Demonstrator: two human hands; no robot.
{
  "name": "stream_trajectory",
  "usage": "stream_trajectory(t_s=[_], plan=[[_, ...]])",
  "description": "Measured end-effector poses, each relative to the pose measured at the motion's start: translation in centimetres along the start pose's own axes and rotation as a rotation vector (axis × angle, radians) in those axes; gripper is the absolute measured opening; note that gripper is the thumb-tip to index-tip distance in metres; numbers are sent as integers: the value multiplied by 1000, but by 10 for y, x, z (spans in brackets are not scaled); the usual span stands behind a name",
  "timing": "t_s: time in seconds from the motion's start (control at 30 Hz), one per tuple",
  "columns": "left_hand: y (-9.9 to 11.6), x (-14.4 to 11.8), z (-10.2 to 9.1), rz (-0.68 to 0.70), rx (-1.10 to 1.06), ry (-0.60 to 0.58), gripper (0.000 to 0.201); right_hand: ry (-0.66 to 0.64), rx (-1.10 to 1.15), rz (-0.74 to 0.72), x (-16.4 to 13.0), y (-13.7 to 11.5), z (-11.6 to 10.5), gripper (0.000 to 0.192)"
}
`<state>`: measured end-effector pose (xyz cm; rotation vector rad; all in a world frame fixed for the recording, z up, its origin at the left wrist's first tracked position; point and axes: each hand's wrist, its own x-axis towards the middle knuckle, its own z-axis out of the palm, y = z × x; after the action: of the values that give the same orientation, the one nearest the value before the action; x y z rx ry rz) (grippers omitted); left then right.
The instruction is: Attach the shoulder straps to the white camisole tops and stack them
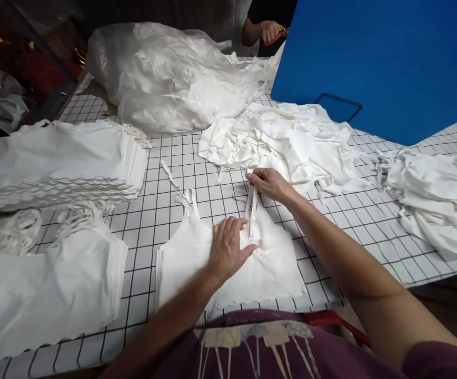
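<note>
Two hands on one white camisole (228,263), flat on the gridded table (370,221): left hand (226,247) pressing open-palmed on its middle, right hand (270,183) pinching its strap (252,208). Beyond the camisole, a loose garment heap (287,142); left of it, folded stacks (55,158).

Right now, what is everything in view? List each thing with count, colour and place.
top: one, white, flat at the near edge
strap: one, white, on the top's right shoulder
folded stack: one, white, far left
loose heap: one, white, centre
plastic bag: one, clear, full of white cloth, back
board: one, blue, back right
table: one, white with black grid
other person's hand: one, back, holding red-handled scissors
left hand: flat on the top
right hand: pinching the strap
</note>
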<state>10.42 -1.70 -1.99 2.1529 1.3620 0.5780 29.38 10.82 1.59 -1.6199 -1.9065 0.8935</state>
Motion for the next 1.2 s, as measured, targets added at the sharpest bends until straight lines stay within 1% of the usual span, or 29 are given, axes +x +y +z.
stream_trajectory(t_s=[0.07, 0.1, 0.17, 0.2, 0.27, 0.3, 0.33, 0.37, 0.43, 0.47, 0.53, 0.6, 0.67, 0.73, 0.77, 0.8, 0.87, 0.93, 1.03, 1.1, 1.2], plan=[[0, -2, 2, 41, 61, 14, 64, 81, -206, 4, 2, 12, 11, 41], [0, -2, 3, 63, 98, 14, 68, 128, -295, 1, 1, 17, 15, 38], [2, -3, 4, 93, 173, 17, 67, 230, -424, -20, -6, 23, 19, 32], [2, -3, 4, 104, 206, 24, 65, 280, -462, -42, -13, 24, 19, 33], [3, -4, 5, 126, 260, 35, 61, 355, -507, -110, -35, 22, 20, 42], [3, -3, 6, 139, 282, 34, 59, 371, -523, -158, -50, 21, 22, 47], [3, -3, 8, 149, 301, 24, 57, 363, -537, -206, -66, 19, 24, 51], [3, -3, 10, 156, 317, 7, 55, 326, -549, -246, -84, 19, 28, 54], [4, -2, 13, 161, 337, -33, 54, 192, -581, -288, -117, 22, 38, 57], [4, -2, 14, 161, 339, -50, 54, 138, -605, -272, -131, 26, 42, 57], [5, -2, 13, 156, 323, -68, 55, 117, -651, -191, -148, 38, 47, 58], [6, -5, 5, 138, 292, -63, 55, 154, -666, -136, -151, 46, 46, 57], [6, -12, -9, 131, 263, -55, 53, 222, -641, -132, -143, 45, 40, 55], [1, -22, -28, 144, 254, -36, 48, 275, -565, -172, -130, 31, 32, 49], [-4, -28, -38, 155, 261, -17, 46, 277, -504, -208, -123, 20, 29, 44], [-10, -33, -46, 165, 275, 8, 43, 254, -433, -247, -115, 6, 28, 40], [-27, -39, -58, 173, 314, 51, 42, 152, -286, -307, -95, -24, 32, 33], [-45, -42, -62, 174, 350, 49, 44, 44, -182, -321, -69, -55, 42, 30], [-66, -41, -56, 159, 387, 18, 50, -32, -151, -281, -16, -94, 65, 27], [-73, -41, -51, 153, 401, 20, 53, -83, -197, -189, 22, -114, 82, 28], [-75, -41, -47, 152, 403, 31, 56, -228, -275, -17, 68, -132, 105, 28]])
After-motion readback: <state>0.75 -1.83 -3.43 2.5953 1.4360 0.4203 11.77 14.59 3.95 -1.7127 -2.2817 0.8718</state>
